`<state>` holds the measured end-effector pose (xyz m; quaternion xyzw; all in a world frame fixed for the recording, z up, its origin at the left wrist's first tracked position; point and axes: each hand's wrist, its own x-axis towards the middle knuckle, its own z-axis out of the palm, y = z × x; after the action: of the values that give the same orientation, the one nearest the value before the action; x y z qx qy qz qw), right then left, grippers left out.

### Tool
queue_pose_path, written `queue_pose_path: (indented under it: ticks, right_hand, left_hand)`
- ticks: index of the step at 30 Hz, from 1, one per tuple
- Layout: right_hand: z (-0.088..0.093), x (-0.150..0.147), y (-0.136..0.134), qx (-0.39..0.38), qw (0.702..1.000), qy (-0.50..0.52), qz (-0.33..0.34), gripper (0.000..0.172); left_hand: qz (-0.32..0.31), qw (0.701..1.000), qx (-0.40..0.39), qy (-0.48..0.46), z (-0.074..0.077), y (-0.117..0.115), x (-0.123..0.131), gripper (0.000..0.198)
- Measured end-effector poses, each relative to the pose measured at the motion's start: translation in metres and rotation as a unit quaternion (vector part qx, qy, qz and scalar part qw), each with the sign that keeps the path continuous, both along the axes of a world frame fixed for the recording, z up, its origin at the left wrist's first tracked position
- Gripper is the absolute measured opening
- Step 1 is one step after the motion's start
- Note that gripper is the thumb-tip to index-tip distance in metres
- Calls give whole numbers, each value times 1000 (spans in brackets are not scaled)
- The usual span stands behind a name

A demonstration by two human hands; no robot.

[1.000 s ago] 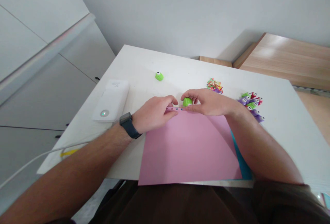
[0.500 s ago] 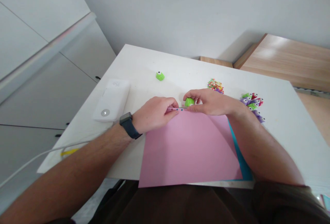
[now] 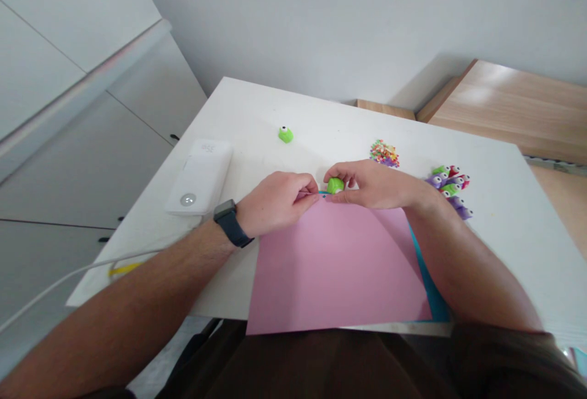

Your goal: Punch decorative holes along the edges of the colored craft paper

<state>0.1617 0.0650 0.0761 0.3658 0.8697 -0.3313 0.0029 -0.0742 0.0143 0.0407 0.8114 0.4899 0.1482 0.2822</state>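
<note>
The right hand point(image 3: 376, 185) is gripping a punch point(image 3: 335, 185) at the far edge of the sheet point(image 3: 339, 264); the left hand point(image 3: 275, 203) is pinching that edge alongside

Matt pink paper sheet point(image 3: 339, 264) on smooth white table point(image 3: 257, 111); glossy green plastic punch point(image 3: 335, 185).

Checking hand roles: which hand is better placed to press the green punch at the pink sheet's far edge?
Right, probably. The right hand wraps the green punch, fingers over its top; the left hand pinches the far edge of the pink sheet beside it, seemingly steadying it.
</note>
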Motion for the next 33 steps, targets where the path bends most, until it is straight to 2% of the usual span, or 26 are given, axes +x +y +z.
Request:
queue_pose_path:
  ticks: [33]
  right_hand:
    - [1, -7, -7, -13, 1000, -10, 2, 33]
  left_hand:
    - [17, 1000, 6, 1, -1, 0, 1, 24]
